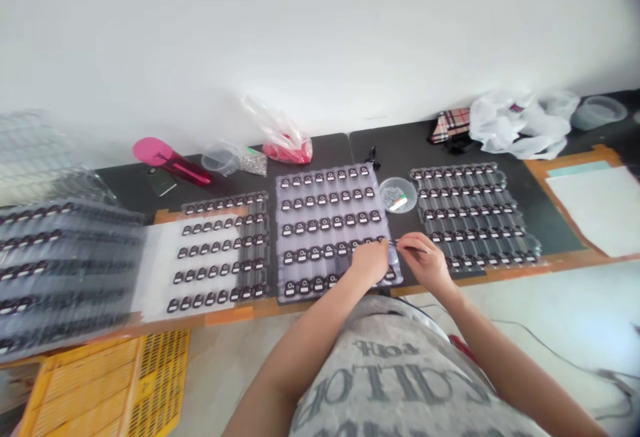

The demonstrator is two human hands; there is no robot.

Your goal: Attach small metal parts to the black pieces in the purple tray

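Note:
In the middle stands a clear plastic tray [320, 180] with rows of small black parts [326, 223], each bearing a white label. My left hand [371, 263] rests over the tray's lower right, fingers closed near a black part in the fourth row; what they pinch is hidden. Just right of it, my right hand [427, 263] grips a thin dark tool like tweezers [409, 246], its tip pointing left toward my left fingertips. Behind my hands, a round clear tub [399, 187] contains tiny pale pieces and a small label.
More filled trays lie right [467, 203] and left [225, 247], beside a tall tray stack [65, 263]. Along the wall are a pink container [173, 160], a bag of red material [287, 149] and white plastic bags [523, 123]. A yellow crate [107, 383] stands below left.

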